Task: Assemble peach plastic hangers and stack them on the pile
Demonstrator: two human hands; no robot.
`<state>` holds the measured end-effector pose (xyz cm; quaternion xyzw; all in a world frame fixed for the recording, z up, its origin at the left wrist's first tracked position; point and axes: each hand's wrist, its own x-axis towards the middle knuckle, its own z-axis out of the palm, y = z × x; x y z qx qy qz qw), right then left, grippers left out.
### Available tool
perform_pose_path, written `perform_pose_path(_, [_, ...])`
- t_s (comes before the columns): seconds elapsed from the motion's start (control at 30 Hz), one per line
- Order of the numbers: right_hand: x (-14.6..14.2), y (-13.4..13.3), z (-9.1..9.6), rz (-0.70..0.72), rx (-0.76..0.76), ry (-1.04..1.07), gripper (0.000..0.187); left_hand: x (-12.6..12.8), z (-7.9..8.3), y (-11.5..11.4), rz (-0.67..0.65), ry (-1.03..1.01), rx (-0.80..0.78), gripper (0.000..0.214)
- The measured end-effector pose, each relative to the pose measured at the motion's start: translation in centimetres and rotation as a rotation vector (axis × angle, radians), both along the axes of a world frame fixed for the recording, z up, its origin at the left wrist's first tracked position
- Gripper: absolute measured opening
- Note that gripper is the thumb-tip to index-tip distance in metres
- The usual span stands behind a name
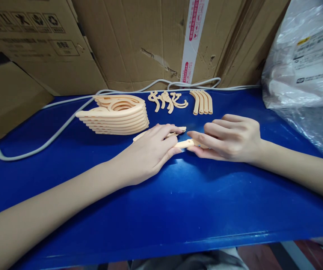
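One cream workpiece (183, 144) is located near mid-width of the blue bench (195, 210), closer to the far edge than to the near edge. The left hand (156, 150) grasps it: fingers lie across the top, thumb against the near side. This hand covers much of the workpiece. The right hand (230, 138) pinches the right end between thumb and index finger, just beside a small hole; whether a separate part is also held there cannot be told.

Parts along the far edge, left to right: a stack of cream frames (122, 122), nested in layers, left of mid-width; a group of cream hooks (167, 101), partly overlapping; four curved cream arms (201, 102), side by side. A pale cable (51, 140) runs along the far edge and bends toward the left edge. Cardboard boxes (139, 41) stand behind. A clear plastic bag (299, 90) occupies the far right corner.
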<state>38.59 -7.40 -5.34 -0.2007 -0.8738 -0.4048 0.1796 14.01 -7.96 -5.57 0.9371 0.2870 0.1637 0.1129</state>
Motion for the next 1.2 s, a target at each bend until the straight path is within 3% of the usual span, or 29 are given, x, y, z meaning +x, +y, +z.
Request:
perform_pose_path(0.23, [-0.05,0.09,-0.29,-0.087,-0.105,-0.017,0.034,0.02,-0.11,0.12,-0.001,0.007,0.013,0.034])
perform_pose_path(0.43, [-0.35,0.12,0.06,-0.027,-0.151,-0.012,0.036,-0.04,-0.18,0.17,-0.01,0.022,0.049,0.036])
perform_pose_path(0.77, [-0.25,0.79,0.24,-0.005,-0.455,-0.054,0.047,0.01,0.02,0.07,-0.003,-0.03,0.023,0.035])
perform_pose_path(1.2, [-0.28,0.96,0.23,0.051,-0.454,0.01,0.046,0.06,0.1,0.05,0.013,0.006,0.045,0.035])
